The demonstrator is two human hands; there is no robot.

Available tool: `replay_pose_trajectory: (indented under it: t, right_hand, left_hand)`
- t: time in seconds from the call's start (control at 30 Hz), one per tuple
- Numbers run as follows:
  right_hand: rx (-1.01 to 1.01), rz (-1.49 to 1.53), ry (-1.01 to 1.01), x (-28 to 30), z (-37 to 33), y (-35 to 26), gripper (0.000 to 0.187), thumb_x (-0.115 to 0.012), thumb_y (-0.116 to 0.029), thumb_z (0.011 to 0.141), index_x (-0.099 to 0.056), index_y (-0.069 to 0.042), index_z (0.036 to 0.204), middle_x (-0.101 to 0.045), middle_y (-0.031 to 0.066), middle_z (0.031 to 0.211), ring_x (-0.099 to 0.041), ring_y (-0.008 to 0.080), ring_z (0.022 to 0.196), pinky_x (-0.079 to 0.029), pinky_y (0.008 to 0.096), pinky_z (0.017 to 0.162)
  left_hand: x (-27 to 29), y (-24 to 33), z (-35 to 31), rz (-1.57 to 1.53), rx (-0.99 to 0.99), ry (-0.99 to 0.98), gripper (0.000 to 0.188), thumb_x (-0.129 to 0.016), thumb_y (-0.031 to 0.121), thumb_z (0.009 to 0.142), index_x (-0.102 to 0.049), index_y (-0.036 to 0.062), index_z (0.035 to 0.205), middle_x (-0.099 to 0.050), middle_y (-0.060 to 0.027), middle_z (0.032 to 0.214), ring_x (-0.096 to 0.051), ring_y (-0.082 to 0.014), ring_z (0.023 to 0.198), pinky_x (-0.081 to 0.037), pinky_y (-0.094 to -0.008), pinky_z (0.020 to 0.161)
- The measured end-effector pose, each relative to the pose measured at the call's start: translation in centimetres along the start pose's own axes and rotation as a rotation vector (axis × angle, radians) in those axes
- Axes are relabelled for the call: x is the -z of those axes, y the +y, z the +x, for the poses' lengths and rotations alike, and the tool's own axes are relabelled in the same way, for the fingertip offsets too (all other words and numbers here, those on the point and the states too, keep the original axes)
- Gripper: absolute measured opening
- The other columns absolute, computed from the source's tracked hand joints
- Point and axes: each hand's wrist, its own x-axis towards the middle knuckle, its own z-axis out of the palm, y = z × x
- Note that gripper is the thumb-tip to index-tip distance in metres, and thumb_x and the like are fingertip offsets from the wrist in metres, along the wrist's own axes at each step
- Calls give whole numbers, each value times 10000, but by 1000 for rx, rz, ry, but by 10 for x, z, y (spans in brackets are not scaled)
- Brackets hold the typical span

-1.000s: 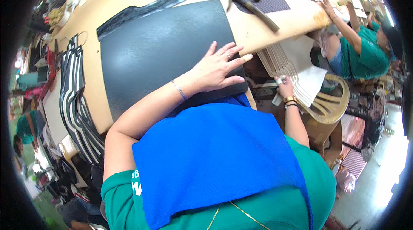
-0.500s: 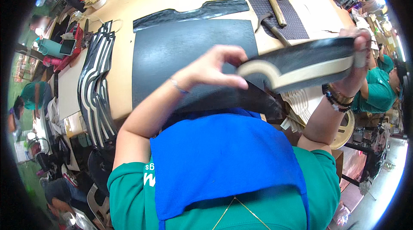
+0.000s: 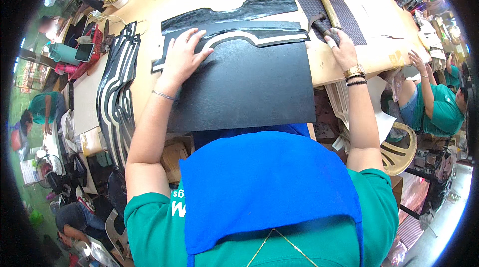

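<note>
A curved black strip with a cream band (image 3: pixel 239 38) lies along the far part of a dark rectangular board (image 3: pixel 249 87). My left hand (image 3: pixel 183 57) rests over the strip's left part, its fingers spread and lying flat. Another black shaped piece (image 3: pixel 224 15) lies just beyond the strip. At the right, my right hand (image 3: pixel 344 51) has its thumb and fingers around the handle end of a hammer (image 3: pixel 319 24), whose head stays low by the mat. A second hammer (image 3: pixel 328 8) lies on the dark textured mat (image 3: pixel 355 27), beyond that hand.
Several black-and-cream strips (image 3: pixel 117 87) overlap at the table's left edge. A red basket (image 3: pixel 95 50) with a phone (image 3: pixel 84 52) stands farther left. Beyond the table's right edge are a yellowish chair (image 3: pixel 401 149) and a person in green (image 3: pixel 439 110).
The banded strip, formerly raised in my right hand, now lies on the board. My left hand has come down flat on it. My right hand has let it go and moved to the hammer's handle.
</note>
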Motion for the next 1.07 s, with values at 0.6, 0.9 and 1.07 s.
replay_pose_trajectory:
  t: [0.6, 0.9, 1.07]
  right_hand:
    - [177, 488, -318, -14, 2, -158, 323, -568, -303, 1009, -530, -29, 1176, -665, 217, 979, -657, 376, 876, -506, 456, 778]
    - [211, 166, -604, -48, 5, -207, 332, -549, -351, 1006, -471, -39, 1091, -638, 265, 866, -632, 461, 853, -476, 496, 728]
    - [238, 161, -619, -49, 10, -212, 360, -545, -366, 1008, -464, -43, 1142, -649, 268, 892, -646, 446, 866, -478, 509, 733]
  left_hand:
    - [-19, 49, -40, -160, -204, 126, 416, -692, 379, 890, -662, 66, 1162, -601, -140, 1294, -566, -328, 1203, -464, -423, 1011]
    - [-17, 52, -44, -128, -201, 234, 324, -736, 335, 847, -716, 62, 1021, -675, -102, 1069, -645, -272, 1020, -534, -376, 867]
    - [-19, 49, -46, -170, -185, 204, 324, -739, 341, 845, -720, 74, 1026, -670, -108, 1097, -639, -277, 1049, -532, -367, 890]
